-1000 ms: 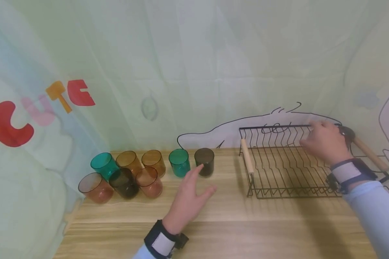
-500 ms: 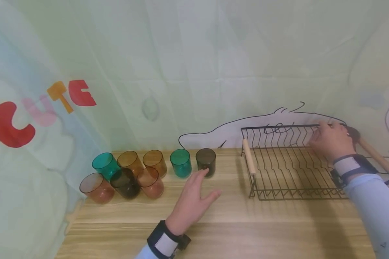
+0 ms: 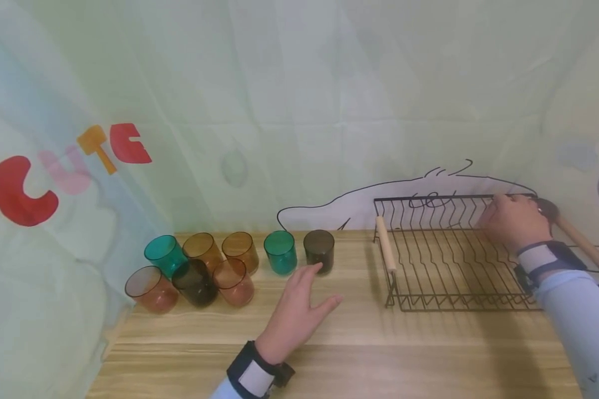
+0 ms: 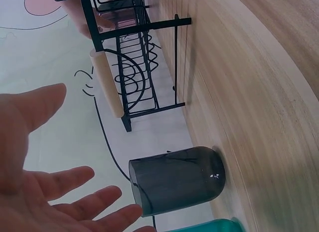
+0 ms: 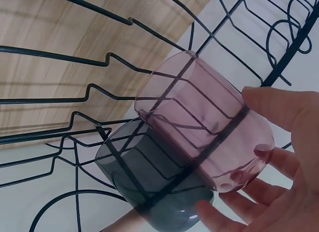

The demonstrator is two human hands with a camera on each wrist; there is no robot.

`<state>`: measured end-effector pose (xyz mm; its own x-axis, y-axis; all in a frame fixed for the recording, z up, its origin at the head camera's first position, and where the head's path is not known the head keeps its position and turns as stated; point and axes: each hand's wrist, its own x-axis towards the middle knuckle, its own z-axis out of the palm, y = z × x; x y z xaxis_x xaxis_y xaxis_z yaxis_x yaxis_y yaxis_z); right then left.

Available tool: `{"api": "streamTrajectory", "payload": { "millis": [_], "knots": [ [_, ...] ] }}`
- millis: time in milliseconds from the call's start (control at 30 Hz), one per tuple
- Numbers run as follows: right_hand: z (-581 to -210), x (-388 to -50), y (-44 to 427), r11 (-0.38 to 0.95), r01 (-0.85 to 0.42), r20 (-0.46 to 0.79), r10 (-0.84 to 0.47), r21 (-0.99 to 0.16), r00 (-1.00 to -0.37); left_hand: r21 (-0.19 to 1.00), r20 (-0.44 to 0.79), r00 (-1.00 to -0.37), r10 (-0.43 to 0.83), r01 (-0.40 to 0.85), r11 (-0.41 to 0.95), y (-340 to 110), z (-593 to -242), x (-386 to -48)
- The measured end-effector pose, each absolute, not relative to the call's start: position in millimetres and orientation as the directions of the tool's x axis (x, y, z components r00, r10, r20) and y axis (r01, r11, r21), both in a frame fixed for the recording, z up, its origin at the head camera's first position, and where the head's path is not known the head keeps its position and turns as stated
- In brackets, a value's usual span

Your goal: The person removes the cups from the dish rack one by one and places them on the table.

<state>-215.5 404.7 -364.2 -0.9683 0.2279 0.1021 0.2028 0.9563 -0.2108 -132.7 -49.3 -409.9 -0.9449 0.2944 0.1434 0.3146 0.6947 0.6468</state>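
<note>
In the head view, my right hand (image 3: 516,224) is at the back right of a black wire dish rack (image 3: 454,296). The right wrist view shows it gripping a pink glass (image 5: 209,122), thumb on one side and fingers round the base. That glass lies tilted against the rack wires, beside a dark grey glass (image 5: 144,162). My left hand (image 3: 292,316) hovers over the table with fingers extended and thumb spread, holding nothing. Nearest to it stands another dark grey glass (image 4: 177,179), with a teal glass (image 3: 280,254) on its left.
Several coloured glasses cluster at the left, among them a teal (image 3: 165,256), an amber (image 3: 242,255), a pink (image 3: 152,291) and a dark one (image 3: 196,284). The rack has wooden handles (image 3: 386,246) at its ends. A printed cloth (image 3: 299,111) hangs behind the wooden table (image 3: 359,360).
My right hand has shifted a little to the right along the rack's back, then stayed nearly still. The left hand has drawn back slightly. The head view has turned slightly left.
</note>
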Motion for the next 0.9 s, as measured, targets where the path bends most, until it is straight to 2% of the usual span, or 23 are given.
{"api": "streamTrajectory", "payload": {
  "millis": [400, 667, 900],
  "knots": [
    [-362, -215, 404, 0.966, 0.119, 0.135, 0.153, -0.230, -0.979, 0.640, 0.130, -0.947, 0.294, 0.307, 0.705, -51, -408, -132],
    [-345, -209, 387, 0.945, -0.010, 0.197, 0.058, -0.326, -0.979, 0.649, 0.143, -0.949, 0.283, 0.305, 0.697, -53, -406, -132],
    [-331, -203, 360, 0.917, -0.044, 0.202, 0.040, -0.397, -0.979, 0.665, 0.125, -0.945, 0.302, 0.306, 0.682, -50, -409, -134]
  ]
}}
